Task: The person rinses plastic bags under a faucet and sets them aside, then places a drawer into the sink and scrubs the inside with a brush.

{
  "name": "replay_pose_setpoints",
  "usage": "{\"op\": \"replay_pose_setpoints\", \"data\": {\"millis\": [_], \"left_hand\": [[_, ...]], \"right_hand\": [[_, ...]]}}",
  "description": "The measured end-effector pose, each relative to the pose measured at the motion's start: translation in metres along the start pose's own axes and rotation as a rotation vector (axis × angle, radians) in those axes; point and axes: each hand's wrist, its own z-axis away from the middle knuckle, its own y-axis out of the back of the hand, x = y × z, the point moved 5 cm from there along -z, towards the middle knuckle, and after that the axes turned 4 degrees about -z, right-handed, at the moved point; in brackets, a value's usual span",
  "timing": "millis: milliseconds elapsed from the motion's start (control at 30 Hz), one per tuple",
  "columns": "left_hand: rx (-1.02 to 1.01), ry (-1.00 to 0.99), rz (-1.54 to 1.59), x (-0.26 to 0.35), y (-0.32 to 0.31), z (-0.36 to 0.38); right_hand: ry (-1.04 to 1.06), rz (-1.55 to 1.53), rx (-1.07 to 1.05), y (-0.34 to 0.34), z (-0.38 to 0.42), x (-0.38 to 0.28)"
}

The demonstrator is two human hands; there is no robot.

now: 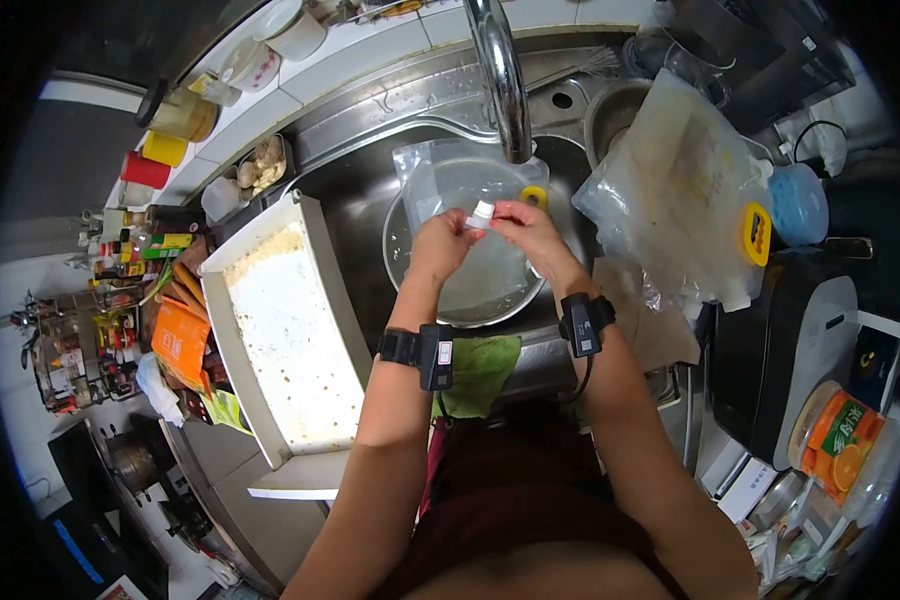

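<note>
Over a round basin [394,250] in the sink, both hands meet at a small white cap-like piece [483,211]. My left hand [444,243] pinches its lower left side, while my right hand [532,232] has its fingers closed on its right side. Clear plastic [420,185] with a yellow part [534,196] lies in the basin, partly hidden by my hands. The faucet [510,110] hangs just beyond them.
A long white tray [355,370] with crumbs leans over the sink's left side. On the right are a large clear bag [660,190] with a yellow handle and a black appliance [785,360]. A green cloth [485,375] hangs at the front edge.
</note>
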Motion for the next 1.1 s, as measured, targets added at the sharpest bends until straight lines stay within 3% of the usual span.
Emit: {"op": "replay_pose_setpoints", "data": {"millis": [67, 267, 567, 667, 767, 867, 1100], "left_hand": [[0.022, 0.036, -0.059, 0.008, 0.001, 0.007], [-0.04, 0.03, 0.058, -0.005, -0.002, 0.005], [-0.174, 0.014, 0.221, -0.012, -0.014, 0.004], [-0.218, 0.019, 0.256, -0.012, -0.015, 0.006], [-0.214, 0.027, 0.274, -0.008, -0.014, 0.007], [-0.229, 0.041, 0.234, -0.004, -0.012, 0.007], [-0.097, 0.053, 0.03, 0.002, -0.013, 0.007]], "right_hand": [[0.054, -0.023, -0.002, -0.004, -0.001, 0.004], [-0.095, -0.195, -0.078, 0.002, -0.001, 0.02], [0.123, 0.249, 0.041, 0.001, -0.01, 0.006], [-0.105, 0.191, 0.002, 0.005, -0.005, -0.001], [-0.107, 0.19, -0.037, 0.001, -0.002, -0.007], [0.194, 0.195, -0.078, -0.009, 0.002, -0.019], [0.068, 0.617, 0.095, 0.004, -0.013, -0.013]]}}
